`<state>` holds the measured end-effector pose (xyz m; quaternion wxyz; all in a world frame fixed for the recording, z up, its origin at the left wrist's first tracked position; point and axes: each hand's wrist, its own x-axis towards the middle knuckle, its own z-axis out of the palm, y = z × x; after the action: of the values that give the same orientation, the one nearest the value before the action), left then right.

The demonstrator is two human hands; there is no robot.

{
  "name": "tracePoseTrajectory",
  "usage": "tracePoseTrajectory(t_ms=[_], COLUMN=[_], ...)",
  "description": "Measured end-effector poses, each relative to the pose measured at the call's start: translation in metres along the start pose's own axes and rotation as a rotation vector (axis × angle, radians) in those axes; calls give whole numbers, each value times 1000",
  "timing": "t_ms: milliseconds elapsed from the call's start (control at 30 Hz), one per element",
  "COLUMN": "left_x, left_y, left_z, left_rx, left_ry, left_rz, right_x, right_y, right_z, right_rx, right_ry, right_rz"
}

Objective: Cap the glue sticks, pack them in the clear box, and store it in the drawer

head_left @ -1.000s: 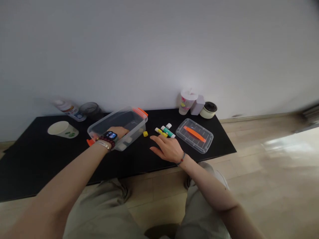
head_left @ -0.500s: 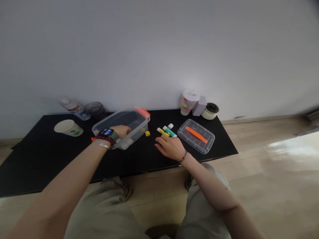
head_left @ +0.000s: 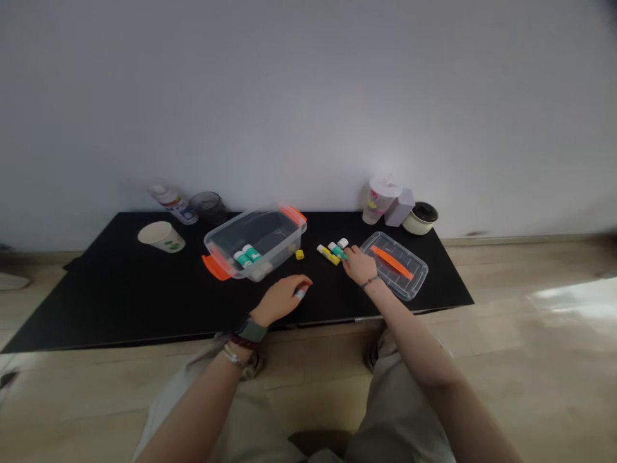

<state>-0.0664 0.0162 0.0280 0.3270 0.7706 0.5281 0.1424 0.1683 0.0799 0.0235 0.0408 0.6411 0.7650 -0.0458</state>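
My left hand hovers over the black tabletop, its fingers closed around a small white-tipped stick, probably a glue stick. My right hand has its fingertips on a teal glue stick. Beside that stick lie a yellow glue stick and a white-capped one. A clear plastic box with orange handles holds two teal glue sticks. A loose yellow cap sits just right of the box. The clear lid with its orange strip lies by my right wrist.
A paper cup, a plastic bottle and a dark glass stand to the left. Further right are a lidded plastic cup, a white box and a jar. The black tabletop ends near my knees.
My left hand has come out of the box toward me with the small stick in it. My right hand has moved onto the glue sticks. Two teal glue sticks now show in the box.
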Motion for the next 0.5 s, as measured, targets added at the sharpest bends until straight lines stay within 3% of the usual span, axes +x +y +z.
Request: tracePoseTrajectory(t_ms=[133, 367, 500], left_x=[0, 4, 7], left_y=[-6, 11, 8], left_z=[17, 14, 17], left_rx=[-14, 6, -140], left_ry=[-66, -57, -5], left_rz=[-59, -44, -61], right_x=[12, 24, 20], right_y=[6, 5, -1], right_z=[11, 17, 12], right_rx=[-18, 27, 83], right_ry=[-52, -151, -98], right_rz=[27, 35, 96])
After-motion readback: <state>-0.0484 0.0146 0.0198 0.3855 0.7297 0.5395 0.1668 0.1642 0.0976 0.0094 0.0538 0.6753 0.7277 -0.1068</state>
